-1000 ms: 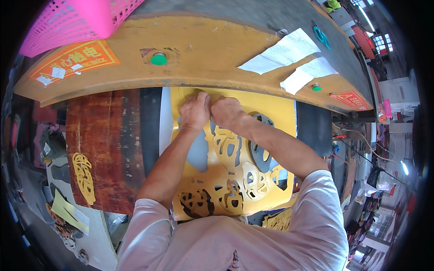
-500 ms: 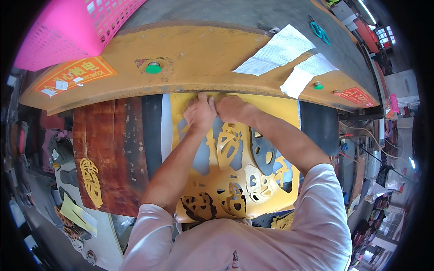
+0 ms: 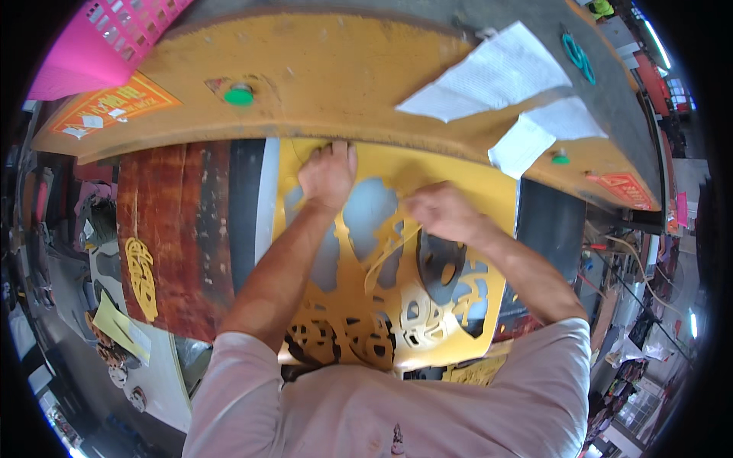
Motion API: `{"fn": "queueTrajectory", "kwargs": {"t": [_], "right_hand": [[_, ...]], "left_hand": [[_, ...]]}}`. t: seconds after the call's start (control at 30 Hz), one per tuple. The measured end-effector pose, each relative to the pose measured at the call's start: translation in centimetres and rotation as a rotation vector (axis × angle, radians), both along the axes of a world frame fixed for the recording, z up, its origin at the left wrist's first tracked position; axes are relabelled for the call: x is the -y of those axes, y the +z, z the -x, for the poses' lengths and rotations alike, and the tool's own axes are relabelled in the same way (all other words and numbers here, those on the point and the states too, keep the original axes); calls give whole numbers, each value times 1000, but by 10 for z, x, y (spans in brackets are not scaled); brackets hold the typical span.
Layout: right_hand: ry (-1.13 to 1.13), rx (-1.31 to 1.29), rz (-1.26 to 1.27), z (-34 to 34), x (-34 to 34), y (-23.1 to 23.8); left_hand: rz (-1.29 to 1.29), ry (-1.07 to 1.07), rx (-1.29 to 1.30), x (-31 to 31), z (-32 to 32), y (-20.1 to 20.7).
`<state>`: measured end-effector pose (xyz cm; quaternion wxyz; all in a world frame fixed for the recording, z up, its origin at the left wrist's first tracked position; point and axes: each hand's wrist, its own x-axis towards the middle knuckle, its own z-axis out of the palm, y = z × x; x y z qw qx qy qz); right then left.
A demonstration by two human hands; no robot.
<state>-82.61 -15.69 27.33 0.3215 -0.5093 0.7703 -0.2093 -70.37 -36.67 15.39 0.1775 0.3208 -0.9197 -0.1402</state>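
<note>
The thin, openwork yellow cut-out piece (image 3: 391,249) extends near and left from my right hand (image 3: 447,212), the nearer one, its long axis slanting from far right to near left. My right fingers pinch its far end, nearly closed. My left hand (image 3: 330,175) rests near the far edge of the smooth yellow sheet (image 3: 477,179); its fingers' closure I cannot tell.
</note>
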Motion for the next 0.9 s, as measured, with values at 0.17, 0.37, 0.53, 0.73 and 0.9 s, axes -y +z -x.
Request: {"fn": "queueTrajectory", "kwargs": {"t": [0.17, 0.37, 0.53, 0.73, 0.9], "right_hand": [[-188, -249, 77, -12, -76, 17], [-285, -335, 420, -97, -79, -28], [-413, -274, 413, -139, -55, -51], [-386, -197, 374, -96, -64, -31], [-515, -661, 349, -59, -55, -61]], "left_hand": [[38, -12, 10, -2, 1, 9], [-533, -171, -154, -30, -39, 61], [-940, -280, 127, -76, -38, 100], [-662, -496, 526, -57, 3, 102], [-38, -797, 547, -69, -17, 105]]}}
